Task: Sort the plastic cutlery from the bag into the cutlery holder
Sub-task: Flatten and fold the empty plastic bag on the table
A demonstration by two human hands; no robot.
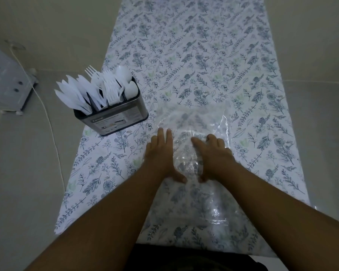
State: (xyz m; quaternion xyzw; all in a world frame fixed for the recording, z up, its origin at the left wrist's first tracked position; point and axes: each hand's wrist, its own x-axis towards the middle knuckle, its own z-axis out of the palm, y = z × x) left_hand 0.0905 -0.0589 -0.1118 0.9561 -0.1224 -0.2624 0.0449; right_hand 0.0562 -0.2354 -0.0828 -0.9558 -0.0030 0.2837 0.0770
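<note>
Both hands are lying on the clear bag (194, 122) at six o'clock: left hand (160, 155) flat with fingers straight, right hand (213, 155) pressing, fingertips slightly curled. Cutlery holder (114, 118) is standing full at ten o'clock.

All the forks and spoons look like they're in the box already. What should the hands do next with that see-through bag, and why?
Probably lift the clear bag and set it aside. It looks flat and empty under the left hand and right hand, which lie on it with mostly straight fingers, and the cutlery holder already stands packed with white knives, forks and spoons. A quick feel for any leftover piece first seems sensible.
</note>
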